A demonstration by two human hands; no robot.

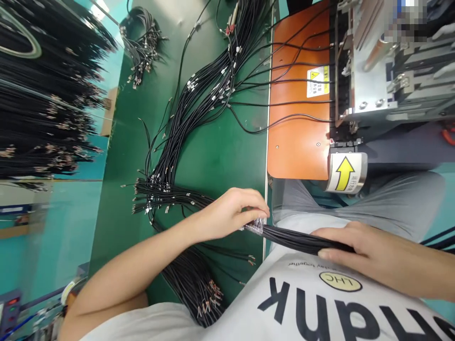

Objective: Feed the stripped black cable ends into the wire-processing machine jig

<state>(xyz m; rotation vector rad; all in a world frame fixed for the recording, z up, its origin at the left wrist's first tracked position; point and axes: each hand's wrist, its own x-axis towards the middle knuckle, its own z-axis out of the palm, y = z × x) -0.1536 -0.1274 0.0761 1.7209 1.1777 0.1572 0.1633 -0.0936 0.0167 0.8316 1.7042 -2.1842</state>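
Observation:
A bundle of black cables (289,238) runs from the bench across the front of my white shirt. My left hand (236,213) is closed around it at a short band of clear plastic wrap (256,226), thumb and fingers pinching there. Farther along the same bundle, my right hand (350,244) grips the cables with thumb and fingers on either side. The bundle's cut ends (139,195), with small metal tips, lie to the left on the green bench. Under my left palm the cables are hidden.
More black cables (185,118) with white tags spread over the green bench (227,151). A coiled bunch (142,42) lies at the back. Another bundle (192,284) rests below my left forearm. An orange machine plate (298,142) stands right. Many cables (42,109) hang at left.

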